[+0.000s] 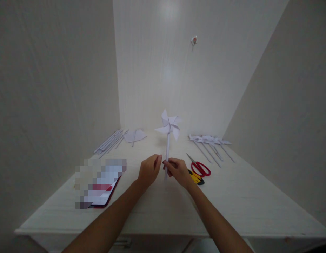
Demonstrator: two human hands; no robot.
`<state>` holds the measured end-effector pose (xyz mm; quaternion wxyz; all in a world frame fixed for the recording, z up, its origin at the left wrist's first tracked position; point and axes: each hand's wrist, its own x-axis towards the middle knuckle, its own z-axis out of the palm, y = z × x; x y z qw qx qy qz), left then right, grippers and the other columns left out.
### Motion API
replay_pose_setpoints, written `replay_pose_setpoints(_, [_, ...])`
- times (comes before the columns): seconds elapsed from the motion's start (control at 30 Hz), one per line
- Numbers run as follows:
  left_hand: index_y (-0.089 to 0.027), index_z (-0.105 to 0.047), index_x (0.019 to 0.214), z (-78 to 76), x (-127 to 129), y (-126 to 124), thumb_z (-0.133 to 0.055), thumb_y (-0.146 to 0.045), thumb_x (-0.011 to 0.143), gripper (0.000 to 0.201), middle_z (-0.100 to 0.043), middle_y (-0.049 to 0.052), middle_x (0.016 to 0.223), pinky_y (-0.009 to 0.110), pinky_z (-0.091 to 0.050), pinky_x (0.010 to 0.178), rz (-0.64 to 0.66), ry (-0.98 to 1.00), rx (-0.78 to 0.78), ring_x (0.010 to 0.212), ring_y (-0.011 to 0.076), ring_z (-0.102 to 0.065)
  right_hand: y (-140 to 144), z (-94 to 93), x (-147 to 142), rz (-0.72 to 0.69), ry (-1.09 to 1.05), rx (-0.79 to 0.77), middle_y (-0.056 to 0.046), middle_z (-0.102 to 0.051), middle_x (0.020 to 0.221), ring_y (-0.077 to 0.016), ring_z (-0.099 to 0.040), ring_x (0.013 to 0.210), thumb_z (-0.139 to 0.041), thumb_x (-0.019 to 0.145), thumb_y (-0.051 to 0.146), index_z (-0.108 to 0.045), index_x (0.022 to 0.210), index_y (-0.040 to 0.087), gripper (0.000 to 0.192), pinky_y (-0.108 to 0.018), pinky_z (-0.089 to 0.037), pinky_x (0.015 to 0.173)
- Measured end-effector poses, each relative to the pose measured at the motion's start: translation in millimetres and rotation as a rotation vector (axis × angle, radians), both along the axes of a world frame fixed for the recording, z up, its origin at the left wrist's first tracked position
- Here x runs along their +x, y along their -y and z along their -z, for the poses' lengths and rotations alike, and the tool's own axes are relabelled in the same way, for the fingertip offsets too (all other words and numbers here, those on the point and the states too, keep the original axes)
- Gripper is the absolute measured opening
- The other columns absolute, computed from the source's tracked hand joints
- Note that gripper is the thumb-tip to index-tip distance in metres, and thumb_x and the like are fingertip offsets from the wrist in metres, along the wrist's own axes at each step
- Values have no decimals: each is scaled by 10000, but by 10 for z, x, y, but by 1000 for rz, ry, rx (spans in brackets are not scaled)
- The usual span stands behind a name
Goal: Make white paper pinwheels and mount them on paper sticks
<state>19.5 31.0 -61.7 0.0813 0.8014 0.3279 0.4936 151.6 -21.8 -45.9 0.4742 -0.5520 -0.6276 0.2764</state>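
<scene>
A white paper pinwheel (169, 125) stands upright over the middle of the table, its folded blades spread at the top of a rolled paper stick. My right hand (177, 169) pinches that stick near its lower end, with the stick's tip showing below the fingers. Just left of the stick is my left hand (149, 169), its fingers curled together and apart from the stick. Whether anything small sits in those left fingers is hidden. Close to my right hand lie scissors with red handles (201, 169) and a yellow and black tool (195, 177), partly covered by the hand.
Several finished-looking pinwheels (208, 140) lie at the back right. Paper sticks (109, 142) and a flat paper piece (139, 136) with a stick across it rest at the back left. A partly blurred phone-like object (106, 189) lies at front left. Walls enclose the table (247, 203).
</scene>
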Motion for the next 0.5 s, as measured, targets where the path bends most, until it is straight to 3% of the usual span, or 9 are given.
replay_pose_setpoints(0.17, [-148, -545, 666, 89, 19, -45, -315, -294, 900, 359, -527, -2, 556, 220, -348, 545, 10, -80, -6, 512, 100, -475, -33, -166, 272, 142, 168, -32, 34, -452, 422, -69, -411, 398, -497, 777, 373, -520, 542, 147, 328, -196, -315, 425])
replay_pose_setpoints(0.37, [-153, -522, 622, 111, 61, -43, -316, -304, 897, 376, -477, -19, 517, 225, -318, 528, -7, -128, 19, 483, 95, -426, -55, -546, 758, 155, 297, -289, 51, -437, 397, -55, -363, 351, -469, 789, 291, -598, 685, 112, 244, -189, -277, 383])
replay_pose_setpoints(0.5, [-157, -516, 616, 111, 79, -30, -297, -309, 904, 392, -472, -19, 512, 228, -316, 529, -7, -147, 44, 483, 94, -416, -196, -644, 1095, 195, 375, -358, 49, -437, 366, -46, -351, 325, -495, 775, 243, -595, 626, 107, 225, -188, -277, 377])
